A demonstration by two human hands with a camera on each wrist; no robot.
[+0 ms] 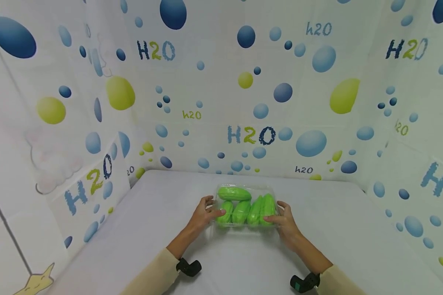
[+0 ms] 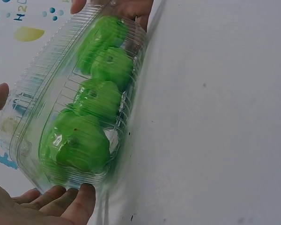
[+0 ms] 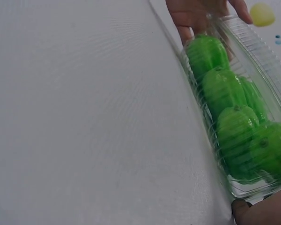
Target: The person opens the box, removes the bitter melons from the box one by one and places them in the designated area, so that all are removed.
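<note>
Rectangular container of clear, thin, ribbed plastic [image 1: 258, 190] is near the far edge of the white worktop [image 1: 251, 254], approx. midway btw. its far left and far right corners. Inside are five bright-green, oblong, cucumber-like pcs [image 1: 240, 213]: four side by side toward the near edge, one lying crosswise behind them. Bare left hand [image 1: 203, 213] grips the left short end, w/ thumb over the near part and fingers about the end; bare right hand [image 1: 286, 223] grips the right short end likewise. Whether the base touches the worktop, I cannot tell. Weight is prob. light to moderate, b/c the walls look thin, but the pcs may be hollow or solid. Plastic should flex and may crack if squeezed hard; its smooth surface is prob. slippery, and pcs could roll and shift the balance. Best hold: both short ends, low, w/ fingers supporting the base and thumbs pressing only gently.
</note>
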